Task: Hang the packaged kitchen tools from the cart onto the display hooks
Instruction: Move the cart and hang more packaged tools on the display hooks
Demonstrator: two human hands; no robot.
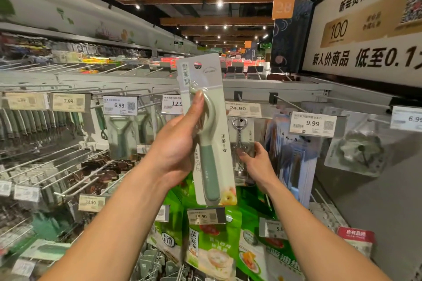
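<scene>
A: What are the hands doing?

B: The left hand (175,150) is wrapped around the packaged peeler (206,130), thumb pressed on the front of the card near the blade, fingers behind it. It holds the pack upright and raised, so the hang hole (197,65) at the top of the card faces the display.

A: And the right hand (255,162)?

B: It reaches past the peeler to a packaged corkscrew (242,143) already hanging on the rack, fingertips pinching its lower part. My guess is that it is steadying or shifting that pack to make room, though I cannot tell for sure.

A: So where does the peeler go?

B: Probably a hook nearby. Similar green peelers (121,134) hang to the left under the 6.99 price tag (120,105), so that hook (146,94) looks likely. The 24.90 tag (242,108) sits above the corkscrew.

A: Is the cart visible?

B: No. Below the hands there are only green food pouches (210,246) and more tags.

A: What does the next move need?

B: Lining the hole up with a hook tip, then sliding the card on.
</scene>
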